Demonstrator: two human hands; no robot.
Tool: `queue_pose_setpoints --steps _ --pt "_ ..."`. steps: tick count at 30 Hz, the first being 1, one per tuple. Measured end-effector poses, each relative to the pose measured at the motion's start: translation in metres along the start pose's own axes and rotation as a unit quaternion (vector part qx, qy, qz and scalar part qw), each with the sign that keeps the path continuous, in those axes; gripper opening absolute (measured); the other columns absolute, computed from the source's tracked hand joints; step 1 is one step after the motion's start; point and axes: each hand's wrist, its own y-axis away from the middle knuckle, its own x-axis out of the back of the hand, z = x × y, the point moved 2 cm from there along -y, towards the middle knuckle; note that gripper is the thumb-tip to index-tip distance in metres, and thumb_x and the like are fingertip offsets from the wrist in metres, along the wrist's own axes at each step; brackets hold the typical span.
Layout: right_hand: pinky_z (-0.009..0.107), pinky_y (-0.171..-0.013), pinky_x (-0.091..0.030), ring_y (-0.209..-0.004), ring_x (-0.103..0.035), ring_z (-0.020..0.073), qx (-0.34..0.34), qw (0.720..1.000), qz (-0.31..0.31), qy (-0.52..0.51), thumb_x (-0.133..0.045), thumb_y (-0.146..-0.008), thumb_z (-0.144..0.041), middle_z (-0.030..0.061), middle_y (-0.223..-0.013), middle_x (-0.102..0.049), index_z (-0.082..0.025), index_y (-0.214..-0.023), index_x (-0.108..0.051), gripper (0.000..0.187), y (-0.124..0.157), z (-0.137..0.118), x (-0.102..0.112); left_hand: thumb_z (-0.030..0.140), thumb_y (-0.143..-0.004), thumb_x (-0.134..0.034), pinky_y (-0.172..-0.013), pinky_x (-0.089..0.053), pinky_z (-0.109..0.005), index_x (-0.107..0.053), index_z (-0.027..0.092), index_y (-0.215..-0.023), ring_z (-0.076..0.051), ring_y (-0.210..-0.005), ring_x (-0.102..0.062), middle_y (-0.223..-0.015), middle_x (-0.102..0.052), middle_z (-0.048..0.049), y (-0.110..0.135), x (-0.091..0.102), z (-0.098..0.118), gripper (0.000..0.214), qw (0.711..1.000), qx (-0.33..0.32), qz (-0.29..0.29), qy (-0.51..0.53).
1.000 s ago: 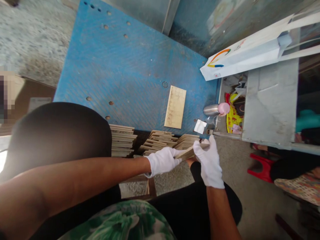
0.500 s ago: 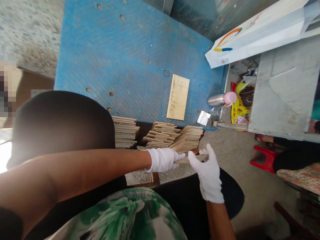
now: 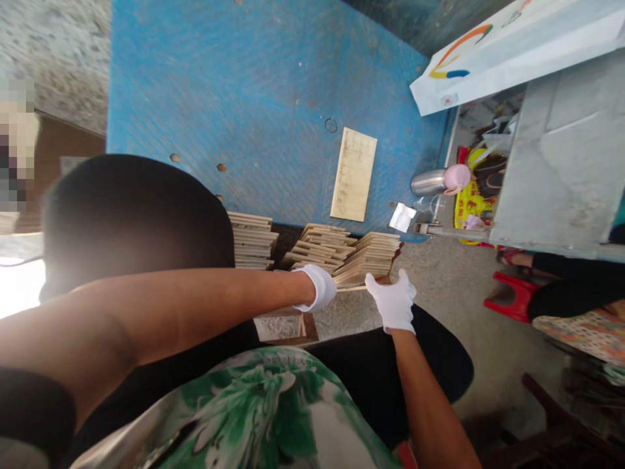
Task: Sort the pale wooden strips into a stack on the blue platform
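Observation:
Both my hands wear white gloves. A thin wooden board (image 3: 352, 288), seen nearly edge-on, spans between them at the near end of the right-hand row of boards (image 3: 374, 253). My left hand (image 3: 319, 286) is closed at the board's left end, its fingertips mostly hidden. At the other end, my right hand (image 3: 392, 301) grips with the thumb against the board and the fingers spread toward its far right side. Beside this row stand a middle row of boards (image 3: 322, 244) and a left row (image 3: 254, 238). One pale board (image 3: 354, 174) lies flat on the blue table (image 3: 254, 117).
A steel flask with a pink lid (image 3: 432, 182) and a small silvery packet (image 3: 402, 217) are at the table's right end. Beyond are a white paper bag (image 3: 488, 65) and a grey metal surface (image 3: 561, 156). Another person sits near a red stool (image 3: 508, 296) at right.
Both hands have moved forward with the board, from above my lap up against the right-hand row. The camera view has shifted slightly.

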Motion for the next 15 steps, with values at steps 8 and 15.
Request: queue_pose_setpoints --steps 8,15 --pt "0.038 -0.097 -0.044 -0.113 -0.055 0.0311 -0.002 1.0 -0.03 -0.003 -0.074 -0.062 -0.056 0.0198 -0.128 -0.045 -0.016 -0.137 -0.04 0.092 -0.033 0.004 -0.054 0.006 -0.062 -0.071 -0.085 -0.051 -0.044 -0.074 0.007 -0.103 -0.035 -0.094 -0.068 -0.098 -0.073 -0.0218 0.008 0.015 0.004 0.041 0.999 0.023 -0.044 -0.018" --pt "0.039 -0.098 -0.042 -0.116 -0.052 0.0328 -0.027 0.999 -0.026 -0.013 -0.072 -0.061 -0.061 0.0232 -0.133 -0.038 -0.012 -0.144 -0.027 0.107 -0.046 0.011 -0.082 0.014 -0.064 -0.073 -0.085 -0.051 -0.04 -0.075 0.005 -0.095 -0.032 -0.092 -0.068 -0.092 -0.073 -0.0215 0.01 0.017 -0.001 0.032 0.997 0.069 -0.025 0.01"
